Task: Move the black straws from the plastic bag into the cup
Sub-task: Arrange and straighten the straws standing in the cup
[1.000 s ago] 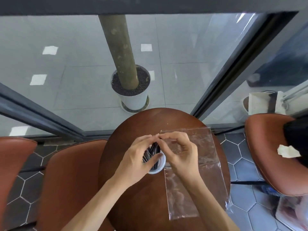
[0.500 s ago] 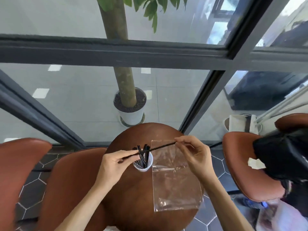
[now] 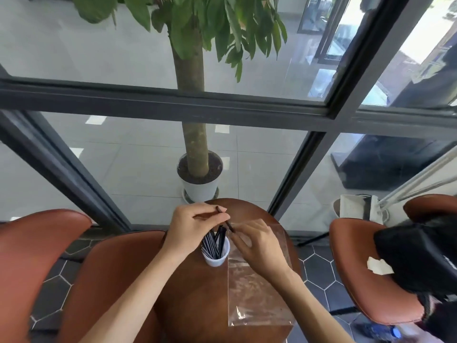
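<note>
Left hand point(image 3: 191, 224) fingers curled, pinching — right hand point(image 3: 257, 243) curled, pinching.

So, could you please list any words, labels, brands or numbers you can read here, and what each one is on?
None can be read.
Window glass: a small round mark, too small to read.
Black bag on the right chair: a white mark at the frame edge, cut off and blurred.
Cup, plastic bag, straws, plant pot: no print visible.
</note>
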